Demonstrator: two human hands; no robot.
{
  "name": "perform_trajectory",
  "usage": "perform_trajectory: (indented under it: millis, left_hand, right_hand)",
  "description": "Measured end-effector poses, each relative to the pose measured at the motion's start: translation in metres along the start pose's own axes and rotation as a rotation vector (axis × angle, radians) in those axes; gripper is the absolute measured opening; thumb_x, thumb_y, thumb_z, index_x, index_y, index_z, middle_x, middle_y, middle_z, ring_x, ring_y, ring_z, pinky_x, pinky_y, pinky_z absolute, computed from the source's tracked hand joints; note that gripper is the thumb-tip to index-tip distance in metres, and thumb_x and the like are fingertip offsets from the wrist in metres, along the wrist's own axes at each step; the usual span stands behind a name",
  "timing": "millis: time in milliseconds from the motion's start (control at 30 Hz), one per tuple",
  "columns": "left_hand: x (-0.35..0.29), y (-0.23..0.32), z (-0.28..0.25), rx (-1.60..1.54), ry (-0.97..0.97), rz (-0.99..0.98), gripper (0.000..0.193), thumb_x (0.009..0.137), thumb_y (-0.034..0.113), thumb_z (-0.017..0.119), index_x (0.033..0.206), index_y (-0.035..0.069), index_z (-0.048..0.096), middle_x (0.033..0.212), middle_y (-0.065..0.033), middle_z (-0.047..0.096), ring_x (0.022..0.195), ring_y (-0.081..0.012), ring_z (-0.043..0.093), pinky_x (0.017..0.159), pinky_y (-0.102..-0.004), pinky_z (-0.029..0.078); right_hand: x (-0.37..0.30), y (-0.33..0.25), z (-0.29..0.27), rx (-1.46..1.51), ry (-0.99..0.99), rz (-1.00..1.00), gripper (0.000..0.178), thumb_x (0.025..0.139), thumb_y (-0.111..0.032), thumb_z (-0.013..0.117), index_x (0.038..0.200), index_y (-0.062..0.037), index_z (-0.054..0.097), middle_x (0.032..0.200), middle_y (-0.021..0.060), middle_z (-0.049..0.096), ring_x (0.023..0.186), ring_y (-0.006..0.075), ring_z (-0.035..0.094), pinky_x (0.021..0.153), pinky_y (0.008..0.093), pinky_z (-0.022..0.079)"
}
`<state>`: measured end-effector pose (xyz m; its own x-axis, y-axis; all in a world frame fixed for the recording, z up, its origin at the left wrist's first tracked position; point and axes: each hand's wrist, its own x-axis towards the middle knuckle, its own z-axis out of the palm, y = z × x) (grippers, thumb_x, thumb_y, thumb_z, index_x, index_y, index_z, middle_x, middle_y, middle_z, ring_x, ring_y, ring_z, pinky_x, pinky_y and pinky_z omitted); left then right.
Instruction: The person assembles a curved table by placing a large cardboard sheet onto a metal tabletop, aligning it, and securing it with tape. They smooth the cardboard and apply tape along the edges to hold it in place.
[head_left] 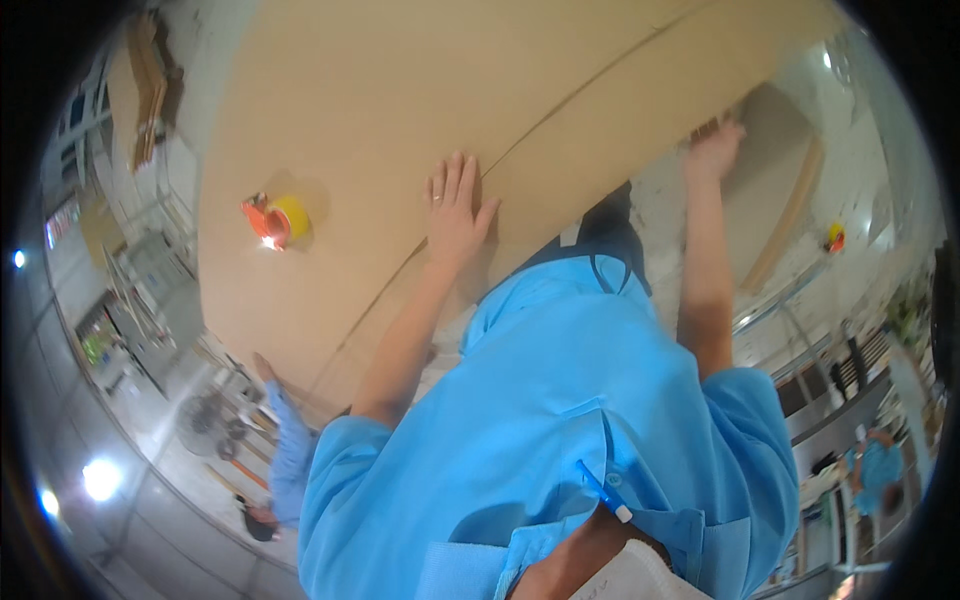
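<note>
A large brown cardboard sheet (400,90) spreads out in front of me, with a long dark seam running across it diagonally. My left hand (458,210) lies flat on it over the seam, fingers stretched out. At the sheet's right edge, my right hand (714,152) has its fingers curled around the border, partly hidden there. An orange tape dispenser (268,222) with a yellow roll rests on the cardboard, left of my left hand.
Another person's sleeved arm (289,440) reaches to the sheet's lower left edge. To the right are another cardboard piece (785,215) and a second tape dispenser (836,238). A fan (203,425) stands at left; a person (876,475) is far right.
</note>
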<state>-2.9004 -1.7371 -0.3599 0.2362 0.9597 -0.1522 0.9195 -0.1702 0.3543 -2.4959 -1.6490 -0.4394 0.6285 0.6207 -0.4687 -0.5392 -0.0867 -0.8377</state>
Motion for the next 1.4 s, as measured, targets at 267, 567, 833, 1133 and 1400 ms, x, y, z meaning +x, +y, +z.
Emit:
perform_trajectory:
  millis: [267, 567, 833, 1133, 1400]
  left_hand:
    - [-0.063, -0.019, 0.004, -0.035, 0.12, -0.196, 0.078, 0.094, 0.046, 0.064, 0.156, 0.009, 0.036, 0.163, -0.0112, 0.034, 0.152, -0.0359, 0.025, 0.124, -0.0515, 0.017]
    - [-0.157, -0.013, 0.004, 0.09, 0.032, -0.272, 0.121, 0.069, 0.085, 0.064, 0.156, 0.007, 0.035, 0.164, -0.0189, 0.028, 0.153, -0.0412, 0.019, 0.122, -0.0636, 0.005]
    - [-0.171, -0.025, 0.023, 0.08, 0.279, -0.183, 0.119, 0.065, 0.083, 0.067, 0.153, 0.008, 0.041, 0.163, -0.0183, 0.03, 0.153, -0.0394, 0.022, 0.122, -0.0646, 0.01]
    - [-0.205, -0.028, 0.037, 0.014, 0.5, -0.301, 0.083, 0.076, 0.061, 0.074, 0.139, 0.01, 0.055, 0.153, -0.0122, 0.047, 0.144, -0.032, 0.04, 0.12, -0.0519, 0.028]
    - [-0.434, -0.108, 0.115, -1.068, 1.798, -1.691, 0.059, 0.102, 0.041, 0.053, 0.144, 0.001, 0.048, 0.145, -0.0245, 0.048, 0.136, -0.0373, 0.044, 0.115, -0.0452, 0.034]
  right_hand:
    - [-0.093, 0.049, 0.046, 0.19, -0.155, 0.224, 0.063, 0.102, -0.057, 0.034, 0.142, -0.0112, 0.051, 0.145, 0.0069, 0.052, 0.132, 0.0271, 0.05, 0.109, 0.0464, 0.043]
    - [-0.085, 0.065, 0.007, 0.081, -0.094, 0.615, 0.059, 0.102, -0.05, 0.039, 0.139, -0.0083, 0.054, 0.142, 0.0112, 0.057, 0.13, 0.0306, 0.054, 0.105, 0.0488, 0.048]
    - [-0.073, -0.012, 0.024, -0.789, -0.266, -0.383, 0.029, 0.098, -0.012, 0.062, 0.121, 0.0068, 0.058, 0.129, 0.0197, 0.061, 0.111, 0.0233, 0.06, 0.087, 0.0391, 0.054]
    - [-0.388, 0.201, 0.225, -1.054, -2.136, -1.255, 0.055, 0.105, -0.038, 0.051, 0.154, -0.0128, 0.044, 0.159, 0.0185, 0.039, 0.147, 0.0381, 0.036, 0.119, 0.0462, 0.031]
    - [-0.493, 0.29, 0.236, -1.197, -2.183, -1.657, 0.057, 0.107, -0.043, 0.039, 0.158, -0.0175, 0.038, 0.163, 0.0168, 0.033, 0.15, 0.0376, 0.029, 0.122, 0.0504, 0.021]
